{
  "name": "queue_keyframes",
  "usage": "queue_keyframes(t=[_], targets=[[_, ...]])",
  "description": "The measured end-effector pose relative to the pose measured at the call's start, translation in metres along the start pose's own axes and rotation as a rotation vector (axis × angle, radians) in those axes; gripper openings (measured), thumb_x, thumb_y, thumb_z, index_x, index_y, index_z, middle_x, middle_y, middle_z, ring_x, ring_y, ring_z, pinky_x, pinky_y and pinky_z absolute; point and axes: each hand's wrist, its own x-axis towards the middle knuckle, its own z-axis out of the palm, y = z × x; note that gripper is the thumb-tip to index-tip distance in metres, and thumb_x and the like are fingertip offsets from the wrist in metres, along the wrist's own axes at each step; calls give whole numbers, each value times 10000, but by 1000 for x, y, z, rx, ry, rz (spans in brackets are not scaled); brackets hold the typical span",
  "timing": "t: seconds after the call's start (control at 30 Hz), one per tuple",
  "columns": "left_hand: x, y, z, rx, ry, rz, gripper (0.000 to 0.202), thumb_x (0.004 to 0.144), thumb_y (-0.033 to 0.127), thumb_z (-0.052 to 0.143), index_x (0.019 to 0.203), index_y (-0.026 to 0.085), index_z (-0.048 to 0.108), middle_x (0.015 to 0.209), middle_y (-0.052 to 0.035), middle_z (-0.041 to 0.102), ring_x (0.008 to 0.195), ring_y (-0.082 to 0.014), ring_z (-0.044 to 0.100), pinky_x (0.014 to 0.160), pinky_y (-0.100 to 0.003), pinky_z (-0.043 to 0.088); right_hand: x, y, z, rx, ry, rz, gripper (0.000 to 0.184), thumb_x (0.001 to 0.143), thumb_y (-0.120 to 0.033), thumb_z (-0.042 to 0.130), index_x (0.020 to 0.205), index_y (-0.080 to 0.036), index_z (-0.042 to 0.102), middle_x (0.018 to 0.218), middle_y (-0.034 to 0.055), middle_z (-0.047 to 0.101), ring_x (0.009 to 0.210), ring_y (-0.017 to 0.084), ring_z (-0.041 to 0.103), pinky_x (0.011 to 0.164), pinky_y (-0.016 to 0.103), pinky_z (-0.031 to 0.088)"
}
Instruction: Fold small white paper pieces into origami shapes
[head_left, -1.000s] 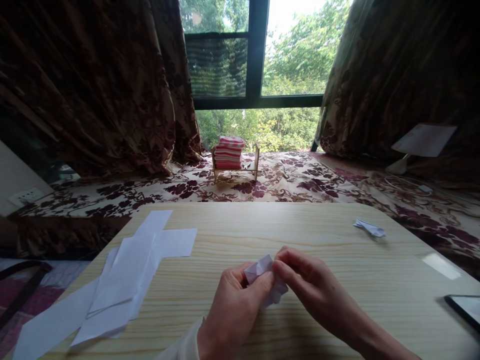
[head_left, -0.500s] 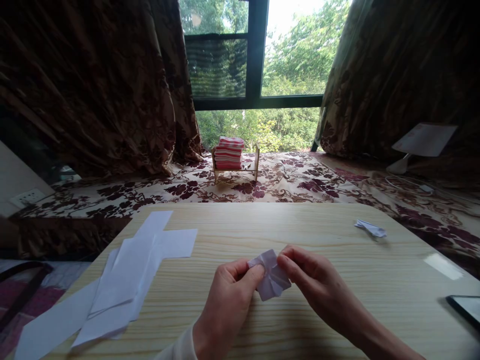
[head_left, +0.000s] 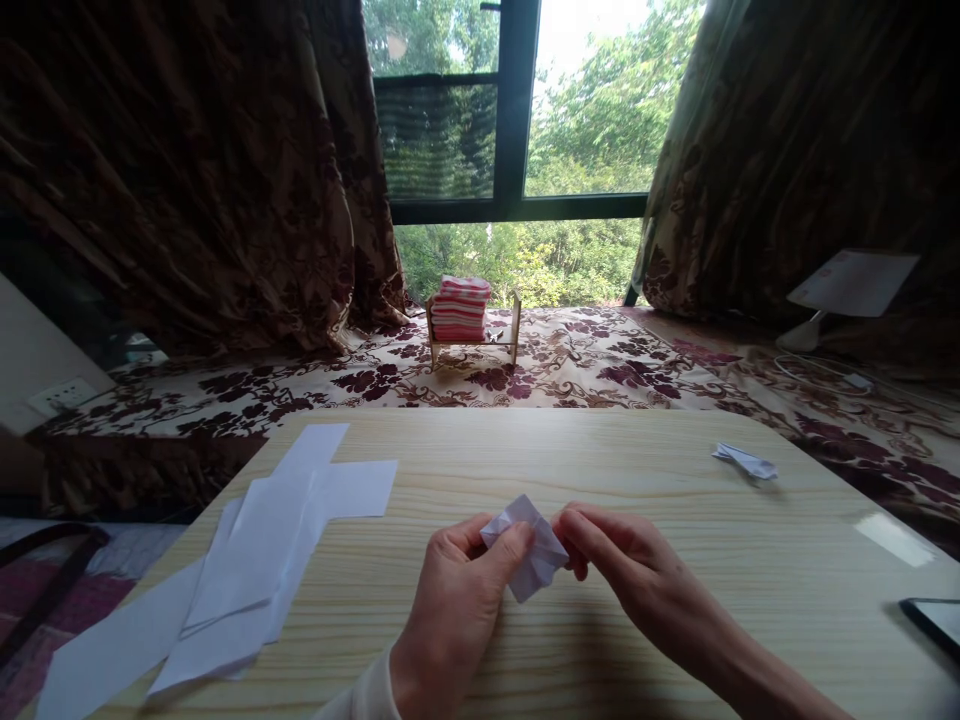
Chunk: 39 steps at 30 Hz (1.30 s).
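Observation:
A small folded square of white paper [head_left: 538,570], with crease lines across its face, is held up above the table. My left hand [head_left: 469,590] grips it from the left, thumb lying across the front and fingers behind. At the paper's right edge, the thumb and fingers of my right hand [head_left: 626,560] are pinched together on the edge; the fingertips are partly hidden. To the left, several loose white paper strips [head_left: 247,560] overlap on the tabletop. A folded white paper piece [head_left: 746,462] lies at the far right of the table.
The light wooden table [head_left: 600,450] has a dark-edged device [head_left: 937,620] at its right edge. Beyond it, a small rack [head_left: 514,330] with pink-striped folded cloths [head_left: 460,312] stands on the flowered cover. A white lamp [head_left: 855,282] is at right, between curtains and window.
The paper square has turned slightly and shifted a little left. My left thumb lies further across it, and my right fingers have moved slightly down along its right edge.

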Motion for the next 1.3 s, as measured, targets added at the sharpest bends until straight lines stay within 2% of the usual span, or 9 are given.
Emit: queue_keyframes(t=[0.2, 0.33, 0.43, 0.5, 0.57, 0.67, 0.77, 0.93, 1.3], targets=[[-1, 0, 1, -10, -106, -19, 255, 772, 365, 624, 769, 128, 717, 671, -26, 633, 685, -146, 528, 652, -239, 401, 0, -1, 3, 163, -21, 67, 287, 815, -435, 584, 751, -160, 629, 666, -5, 584, 622, 117, 509, 554, 205, 414], [3, -3, -5, 44, 81, 64, 287, 799, 408, 579, 730, 152, 689, 688, -15, 606, 706, -151, 515, 689, -260, 401, 0, 6, 0, 103, 112, 33, 279, 820, -420, 583, 740, -160, 642, 647, 2, 593, 586, 115, 510, 528, 209, 424], [4, -2, -8, 79, 194, 91, 294, 778, 426, 599, 694, 156, 679, 659, -2, 580, 660, -135, 492, 686, -261, 396, 2, 12, -3, -29, 262, -160, 171, 838, -332, 585, 781, -182, 646, 715, 16, 608, 655, 140, 557, 584, 237, 454], [2, 0, -6, 64, 135, 37, 342, 777, 454, 593, 671, 142, 684, 632, -12, 575, 643, -136, 492, 683, -270, 398, 2, 14, -4, -201, 366, -369, 64, 838, -230, 591, 823, -203, 647, 793, 26, 599, 718, 151, 568, 623, 253, 461], [-1, 2, -3, -5, 62, -44, 396, 781, 488, 577, 680, 123, 694, 663, -39, 601, 660, -147, 510, 688, -284, 408, 1, 14, -4, -391, 410, -564, 123, 829, -131, 588, 888, -220, 651, 865, 38, 572, 753, 150, 559, 637, 262, 461], [-2, 2, 0, -172, 15, -105, 411, 783, 506, 578, 725, 116, 696, 710, -49, 614, 679, -143, 516, 689, -286, 419, -2, 10, -5, -590, 377, -777, 278, 816, -38, 566, 1004, -228, 641, 936, 60, 538, 803, 158, 544, 656, 282, 467], [0, 0, -1, -278, -47, -131, 344, 759, 450, 641, 715, 112, 688, 688, -28, 589, 666, -117, 490, 687, -266, 420, -5, 5, -6, -708, 316, -874, 302, 814, -13, 548, 1032, -206, 631, 949, 79, 544, 834, 172, 540, 670, 296, 470], [3, 1, -2, -318, -17, -171, 278, 676, 380, 727, 720, 107, 697, 687, -29, 609, 662, -115, 488, 701, -268, 417, -7, 5, -4, -819, 298, -897, 273, 819, -45, 550, 1030, -207, 615, 928, 73, 573, 819, 173, 549, 693, 307, 459], [2, 2, -5, -234, -35, -115, 286, 739, 384, 660, 696, 102, 686, 667, -38, 596, 661, -128, 490, 691, -276, 408, -8, 4, 0, -883, 199, -932, 192, 853, -72, 534, 990, -193, 590, 803, 37, 597, 719, 147, 517, 683, 306, 417]])
